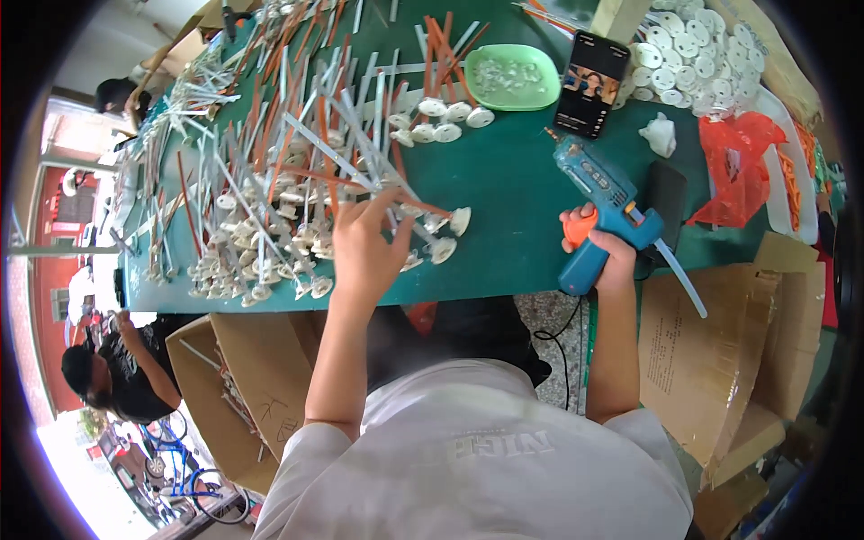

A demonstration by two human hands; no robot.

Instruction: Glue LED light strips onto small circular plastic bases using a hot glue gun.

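My right hand (612, 261) is wrapped round the handle of a blue glue gun (596, 177) with an orange trigger. The gun's nozzle points up and left, and a translucent glue stick (681, 279) sticks out of its back. My left hand (369, 245) reaches over the near right edge of a heap of grey and orange strips (301, 148) with white round bases. Its thumb and forefinger are apart, with no piece plainly between them. Just right of its fingertips lie two white bases (442, 249) on their strips.
A green tray (510, 52) of small clear pieces, a phone (589, 85) and a pile of white discs (688, 54) stand at the back of the green table. A red plastic bag (742, 166) lies right. Cardboard boxes (697, 351) flank me. People are at the left.
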